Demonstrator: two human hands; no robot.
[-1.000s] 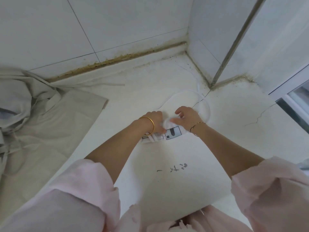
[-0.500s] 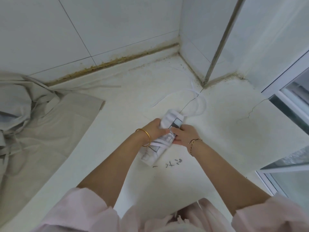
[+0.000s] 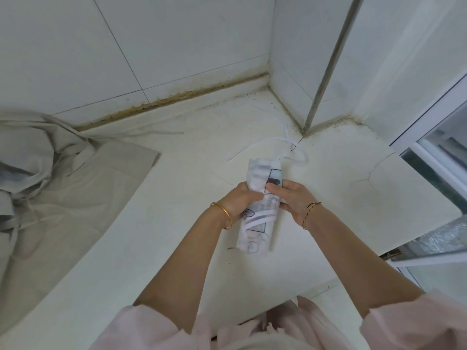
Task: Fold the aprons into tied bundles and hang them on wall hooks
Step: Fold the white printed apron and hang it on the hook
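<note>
A white printed apron, rolled into a narrow bundle with white straps wrapped round its lower half, stands almost upright over the white counter. My left hand grips the bundle's left side at its middle. My right hand grips the right side, thumb pressed on the printed front. A loose white strap trails from the bundle's top and loops on the counter toward the corner. No wall hook is in view.
A grey apron lies spread and crumpled over the counter's left part, its straps reaching along the tiled wall. A tiled corner column stands behind. A window frame borders the right. The counter's front edge runs near my body.
The bundle went from lying flat under both hands to lifted and turned nearly upright. Both hands came nearer to me with it, and the loose strap loop dragged along behind.
</note>
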